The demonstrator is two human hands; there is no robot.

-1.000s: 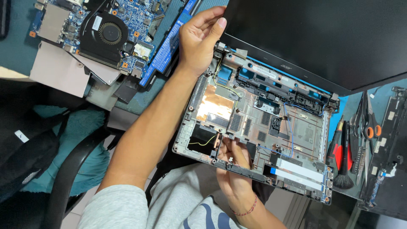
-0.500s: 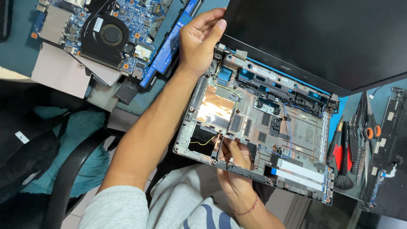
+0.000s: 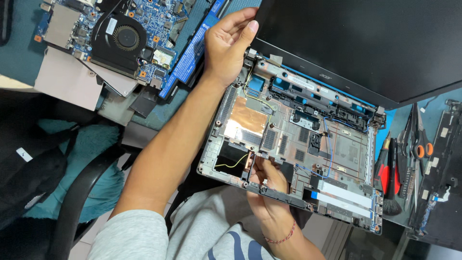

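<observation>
Head | left hand (image 3: 230,43) clasps laptop base (image 3: 308,144) (hinge corner) | right hand (image 3: 267,185) pinches front edge

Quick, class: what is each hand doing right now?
Left hand: grips the laptop base at its hinge corner.
Right hand: fingers pinched at the base's front edge; contents unclear.

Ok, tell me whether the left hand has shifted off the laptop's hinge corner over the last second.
No. The left hand grips the same hinge corner of the opened laptop base, just as far from the blue battery bar beside it as before.
</observation>
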